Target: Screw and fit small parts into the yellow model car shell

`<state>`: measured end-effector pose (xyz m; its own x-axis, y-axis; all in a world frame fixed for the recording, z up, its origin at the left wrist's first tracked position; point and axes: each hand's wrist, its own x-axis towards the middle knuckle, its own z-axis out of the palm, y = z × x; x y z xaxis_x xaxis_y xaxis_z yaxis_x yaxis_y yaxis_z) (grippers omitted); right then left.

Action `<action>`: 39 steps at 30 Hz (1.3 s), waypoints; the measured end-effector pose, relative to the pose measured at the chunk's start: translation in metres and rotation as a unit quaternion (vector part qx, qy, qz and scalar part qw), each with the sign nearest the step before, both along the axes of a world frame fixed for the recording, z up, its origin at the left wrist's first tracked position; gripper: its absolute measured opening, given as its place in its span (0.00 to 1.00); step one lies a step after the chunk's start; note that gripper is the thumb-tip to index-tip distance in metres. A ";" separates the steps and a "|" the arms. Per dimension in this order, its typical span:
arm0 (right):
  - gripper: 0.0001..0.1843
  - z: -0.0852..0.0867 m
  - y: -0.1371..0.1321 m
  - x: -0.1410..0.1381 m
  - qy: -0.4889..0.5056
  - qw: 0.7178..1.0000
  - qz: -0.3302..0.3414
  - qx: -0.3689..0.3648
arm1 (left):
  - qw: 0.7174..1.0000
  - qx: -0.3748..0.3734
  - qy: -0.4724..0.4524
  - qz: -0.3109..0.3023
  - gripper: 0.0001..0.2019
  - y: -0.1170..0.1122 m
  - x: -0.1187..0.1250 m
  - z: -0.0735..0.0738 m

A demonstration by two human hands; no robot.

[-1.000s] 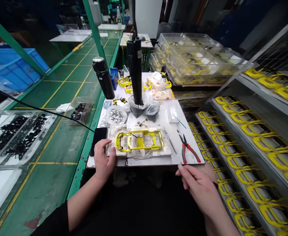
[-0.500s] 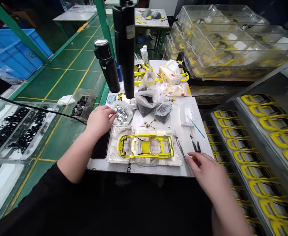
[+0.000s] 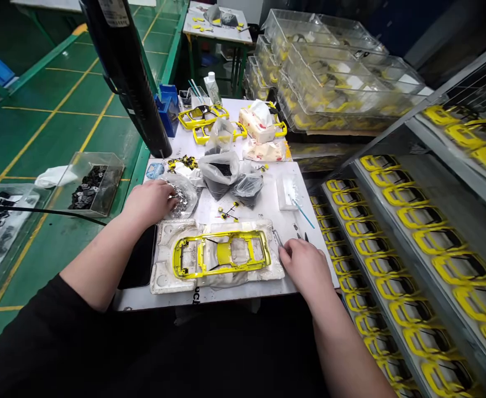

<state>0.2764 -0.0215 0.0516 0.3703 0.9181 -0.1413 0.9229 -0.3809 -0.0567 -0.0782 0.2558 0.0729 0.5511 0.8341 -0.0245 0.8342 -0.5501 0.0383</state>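
Note:
A yellow toy car body [image 3: 222,253] lies upside down in a white foam cradle [image 3: 164,273] on the small white work board [image 3: 268,204]. My left hand [image 3: 149,202] reaches left of it into a clear bag of small silver parts [image 3: 184,193], fingertips pinched together among them. My right hand [image 3: 305,265] rests at the cradle's right end with its fingers curled down. It lies beside the metal tweezers [image 3: 276,237] and over the pliers, of which only the black tips [image 3: 301,236] show. What the fingers grip is hidden.
A black hanging power screwdriver [image 3: 127,72] slants over the board's far left. A dark phone [image 3: 137,265] lies under my left forearm. Bags of black parts [image 3: 222,171], a tissue pack [image 3: 259,124] and a blue brush [image 3: 305,213] lie behind. Trays of yellow bodies [image 3: 392,260] fill the right.
My left hand left the cradle's corner and went to the bag of silver parts. My right hand came in from the near edge to the tweezers and pliers. The view tilted down.

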 end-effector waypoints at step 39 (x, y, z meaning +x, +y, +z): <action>0.09 0.076 -0.014 -0.053 0.372 0.898 0.127 0.196 | 0.901 -0.042 -0.428 -0.066 0.06 -0.158 -0.022 0.061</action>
